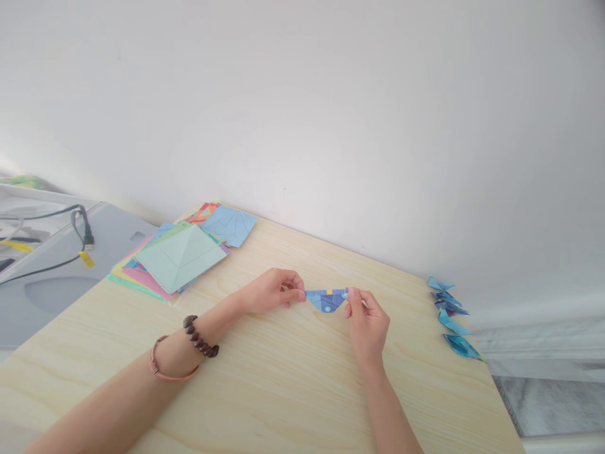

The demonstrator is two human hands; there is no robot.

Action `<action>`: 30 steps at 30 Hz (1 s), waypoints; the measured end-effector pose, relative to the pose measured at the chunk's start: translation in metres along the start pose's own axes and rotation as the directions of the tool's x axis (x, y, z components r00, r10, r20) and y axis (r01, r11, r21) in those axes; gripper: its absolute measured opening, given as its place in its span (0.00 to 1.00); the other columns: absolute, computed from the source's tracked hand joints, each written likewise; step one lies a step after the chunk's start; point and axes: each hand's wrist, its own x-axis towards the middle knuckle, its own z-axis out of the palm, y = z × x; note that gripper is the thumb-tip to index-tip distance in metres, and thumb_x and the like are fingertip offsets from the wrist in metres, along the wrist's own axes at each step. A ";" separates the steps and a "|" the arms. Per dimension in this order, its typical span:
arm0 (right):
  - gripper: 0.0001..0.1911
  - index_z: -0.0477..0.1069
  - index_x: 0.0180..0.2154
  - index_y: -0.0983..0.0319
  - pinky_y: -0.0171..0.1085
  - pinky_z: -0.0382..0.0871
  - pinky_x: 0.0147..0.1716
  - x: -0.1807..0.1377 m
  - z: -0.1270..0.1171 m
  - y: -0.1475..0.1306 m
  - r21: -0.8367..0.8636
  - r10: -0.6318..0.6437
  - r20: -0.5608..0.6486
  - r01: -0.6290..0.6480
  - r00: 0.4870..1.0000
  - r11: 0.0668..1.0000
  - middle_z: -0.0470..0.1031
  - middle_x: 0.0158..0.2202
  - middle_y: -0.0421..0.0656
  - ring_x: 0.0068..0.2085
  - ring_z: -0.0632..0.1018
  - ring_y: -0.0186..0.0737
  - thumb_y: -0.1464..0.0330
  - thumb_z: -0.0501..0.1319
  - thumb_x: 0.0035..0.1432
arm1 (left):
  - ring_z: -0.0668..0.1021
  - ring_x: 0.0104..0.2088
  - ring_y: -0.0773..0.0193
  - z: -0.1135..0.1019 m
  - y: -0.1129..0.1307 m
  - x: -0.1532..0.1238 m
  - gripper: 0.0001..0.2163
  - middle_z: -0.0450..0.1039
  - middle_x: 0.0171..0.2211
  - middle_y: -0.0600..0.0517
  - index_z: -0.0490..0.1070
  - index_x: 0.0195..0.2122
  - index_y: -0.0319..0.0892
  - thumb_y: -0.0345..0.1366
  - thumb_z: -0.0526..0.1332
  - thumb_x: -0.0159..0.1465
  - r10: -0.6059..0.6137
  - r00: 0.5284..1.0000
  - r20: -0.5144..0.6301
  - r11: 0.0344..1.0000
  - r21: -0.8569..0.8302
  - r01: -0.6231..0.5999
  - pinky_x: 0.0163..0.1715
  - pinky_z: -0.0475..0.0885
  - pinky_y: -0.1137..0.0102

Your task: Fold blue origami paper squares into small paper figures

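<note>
A small folded piece of blue patterned origami paper (327, 300) is stretched between my two hands, above the middle of the wooden table (283, 378). Its long edge is on top and its lower side tapers. My left hand (274, 290) pinches the left corner between thumb and fingers. At the right corner my right hand (368, 321) holds the paper in a similar pinch. The fingertips cover both ends of the paper. A dark beaded bracelet (200, 337) and a copper-coloured band (165, 366) circle my left wrist.
Creased, coloured origami sheets (182, 258) lie stacked at the back left. Several folded blue paper pieces (451, 315) line the right edge. A white wall (331, 126) rises behind the table. To the left is a grey surface (61, 296) with a black cable (85, 230).
</note>
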 end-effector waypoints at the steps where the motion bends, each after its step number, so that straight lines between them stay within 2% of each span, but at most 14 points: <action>1: 0.16 0.70 0.27 0.63 0.33 0.57 0.23 0.000 0.000 0.001 0.014 0.019 -0.008 -0.019 1.000 1.000 0.60 0.16 0.35 0.20 0.62 0.31 0.56 0.59 0.53 | 0.73 0.28 0.68 0.000 0.000 0.000 0.10 0.72 0.30 0.50 0.68 0.32 0.37 0.41 0.60 0.57 0.023 1.000 -0.005 1.000 -0.019 -0.023 0.28 0.71 0.73; 5: 0.19 0.71 0.27 0.64 0.33 0.57 0.22 -0.001 0.003 0.004 0.074 0.092 -0.046 -0.088 0.995 0.993 0.62 0.17 0.36 0.21 0.62 0.30 0.54 0.59 0.52 | 0.74 0.31 0.67 0.001 0.002 -0.001 0.12 0.73 0.35 0.48 0.68 0.38 0.37 0.41 0.60 0.58 0.050 0.999 0.010 0.996 -0.072 -0.049 0.30 0.72 0.71; 10: 0.19 0.72 0.29 0.65 0.32 0.55 0.19 -0.002 0.004 0.006 0.127 0.147 -0.018 -0.144 0.989 0.981 0.63 0.17 0.37 0.20 0.62 0.29 0.54 0.60 0.50 | 0.74 0.29 0.67 0.002 -0.001 0.000 0.13 0.74 0.30 0.48 0.71 0.34 0.36 0.43 0.59 0.59 0.023 1.000 -0.008 0.997 -0.078 -0.024 0.30 0.72 0.72; 17: 0.15 0.72 0.33 0.64 0.32 0.59 0.20 0.002 0.001 0.011 0.098 0.019 0.067 -0.025 0.998 0.995 0.67 0.20 0.38 0.21 0.65 0.31 0.58 0.61 0.51 | 0.74 0.26 0.68 0.001 -0.007 0.003 0.14 0.75 0.31 0.49 0.73 0.36 0.37 0.44 0.60 0.57 0.010 0.991 -0.136 0.998 -0.053 -0.018 0.29 0.72 0.73; 21: 0.12 0.70 0.32 0.63 0.31 0.58 0.17 0.004 0.000 0.015 0.096 -0.040 0.126 0.028 0.991 0.995 0.69 0.24 0.39 0.21 0.66 0.29 0.61 0.61 0.52 | 0.75 0.31 0.65 0.000 -0.008 0.004 0.14 0.74 0.31 0.49 0.73 0.35 0.37 0.44 0.59 0.58 0.036 0.987 -0.157 0.999 -0.029 -0.041 0.31 0.72 0.73; 25: 0.08 0.71 0.31 0.63 0.31 0.62 0.20 0.002 0.000 0.015 0.092 -0.147 0.162 0.133 0.976 0.987 0.70 0.29 0.41 0.24 0.68 0.31 0.64 0.61 0.53 | 0.75 0.29 0.66 -0.001 -0.004 0.003 0.14 0.74 0.28 0.50 0.74 0.31 0.37 0.44 0.56 0.60 0.085 0.968 -0.237 0.993 0.103 -0.062 0.31 0.71 0.74; 28: 0.06 0.72 0.32 0.62 0.32 0.63 0.22 0.002 0.000 0.015 0.078 -0.173 0.186 0.161 0.967 0.984 0.71 0.30 0.41 0.26 0.70 0.32 0.66 0.61 0.53 | 0.75 0.29 0.66 -0.002 -0.002 0.003 0.14 0.75 0.27 0.51 0.74 0.31 0.38 0.43 0.56 0.60 0.114 0.949 -0.292 0.977 0.206 -0.054 0.33 0.70 0.73; 30: 0.06 0.73 0.31 0.62 0.32 0.63 0.22 0.004 -0.002 0.015 0.076 -0.173 0.178 0.162 0.969 0.984 0.71 0.30 0.42 0.26 0.70 0.32 0.66 0.61 0.53 | 0.76 0.31 0.65 -0.003 -0.002 0.003 0.14 0.76 0.29 0.50 0.75 0.32 0.38 0.43 0.57 0.60 0.115 0.945 -0.307 0.977 0.204 -0.053 0.36 0.70 0.72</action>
